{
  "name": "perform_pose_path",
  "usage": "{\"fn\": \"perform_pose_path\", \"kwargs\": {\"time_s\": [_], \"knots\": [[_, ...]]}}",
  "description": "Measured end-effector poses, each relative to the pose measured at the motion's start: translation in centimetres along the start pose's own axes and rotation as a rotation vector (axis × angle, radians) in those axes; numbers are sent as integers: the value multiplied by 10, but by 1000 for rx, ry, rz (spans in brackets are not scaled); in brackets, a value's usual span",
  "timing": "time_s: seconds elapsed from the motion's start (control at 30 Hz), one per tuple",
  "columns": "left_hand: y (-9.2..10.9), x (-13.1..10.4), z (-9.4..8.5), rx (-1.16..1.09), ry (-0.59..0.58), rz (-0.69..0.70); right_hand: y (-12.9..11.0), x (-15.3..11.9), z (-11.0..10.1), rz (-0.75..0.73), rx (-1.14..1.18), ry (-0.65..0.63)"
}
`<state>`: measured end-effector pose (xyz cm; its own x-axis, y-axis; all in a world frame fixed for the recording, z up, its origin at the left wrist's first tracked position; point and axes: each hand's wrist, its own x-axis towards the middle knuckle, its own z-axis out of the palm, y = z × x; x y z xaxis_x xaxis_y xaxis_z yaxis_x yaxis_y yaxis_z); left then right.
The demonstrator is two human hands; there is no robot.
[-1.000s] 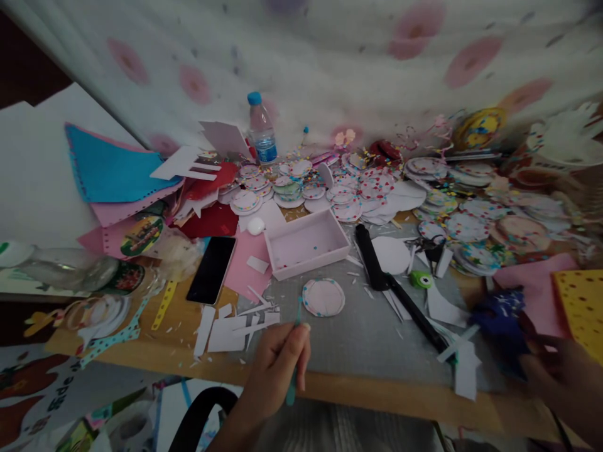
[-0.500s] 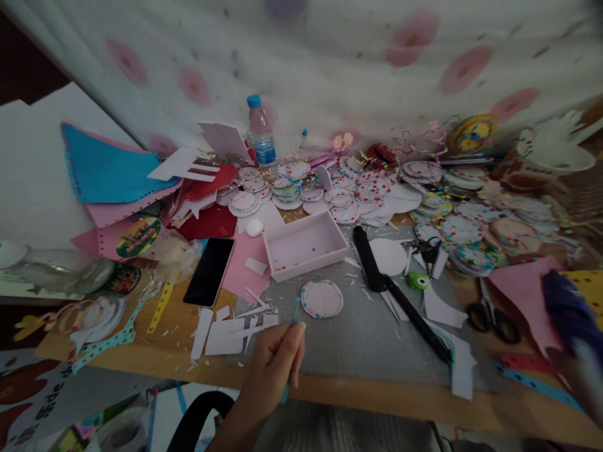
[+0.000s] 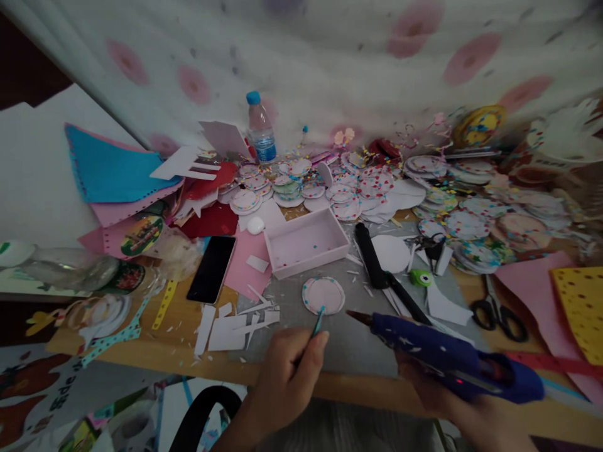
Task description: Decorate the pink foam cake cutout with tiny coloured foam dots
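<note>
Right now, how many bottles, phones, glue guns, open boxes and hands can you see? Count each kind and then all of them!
Bottles: 2 (standing bottle, lying bottle)
Phones: 1 (black phone)
Glue guns: 1 (blue glue gun)
Open boxes: 1 (pale box)
Hands: 2 (left hand, right hand)
Total: 7

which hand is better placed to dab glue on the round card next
Probably the right hand: it holds the blue glue gun, nozzle near the round card. The left hand holds a teal tool.
</note>
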<state>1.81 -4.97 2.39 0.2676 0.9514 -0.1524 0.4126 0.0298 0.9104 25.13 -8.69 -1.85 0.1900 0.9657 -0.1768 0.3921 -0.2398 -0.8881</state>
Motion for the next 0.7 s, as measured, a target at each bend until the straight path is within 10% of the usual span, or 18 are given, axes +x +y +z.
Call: {"fn": "perform_pose_path", "kwargs": {"time_s": [0.7], "knots": [[9,-1,-2,110,-55,161,-11,1,6,-40,-93,28]]}}
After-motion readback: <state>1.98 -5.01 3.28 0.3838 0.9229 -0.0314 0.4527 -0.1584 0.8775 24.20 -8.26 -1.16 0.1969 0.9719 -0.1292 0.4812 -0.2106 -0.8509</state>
